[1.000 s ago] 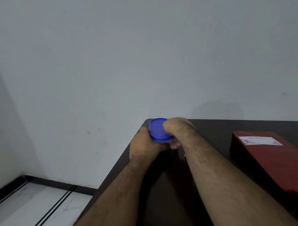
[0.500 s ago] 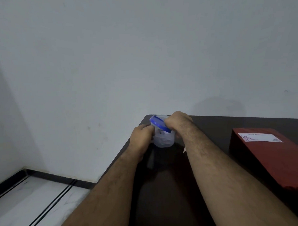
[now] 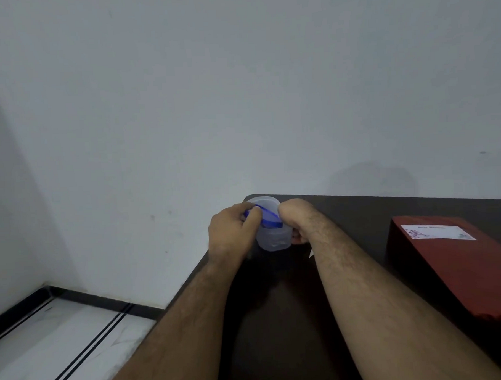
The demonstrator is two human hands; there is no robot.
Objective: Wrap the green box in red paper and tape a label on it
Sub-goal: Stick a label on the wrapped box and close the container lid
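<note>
A box wrapped in red paper [image 3: 459, 269] lies on the right of the dark table [image 3: 359, 213], with a white label [image 3: 437, 232] on its far end. At the table's far left corner stands a translucent plastic container [image 3: 274, 237]. Its blue lid [image 3: 266, 216] is tilted, half off the rim. My left hand [image 3: 231, 233] pinches the lid's left edge. My right hand [image 3: 296, 221] curls round the container's right side and the lid's other edge.
The table's left edge runs close to my left forearm, with a white tiled floor [image 3: 49, 351] below it. A plain grey wall [image 3: 239, 89] stands right behind the table.
The container was lowered from my raised hands onto the table corner. Its blue lid, flat on top a second ago, now sits tilted. My left hand moved up to the lid.
</note>
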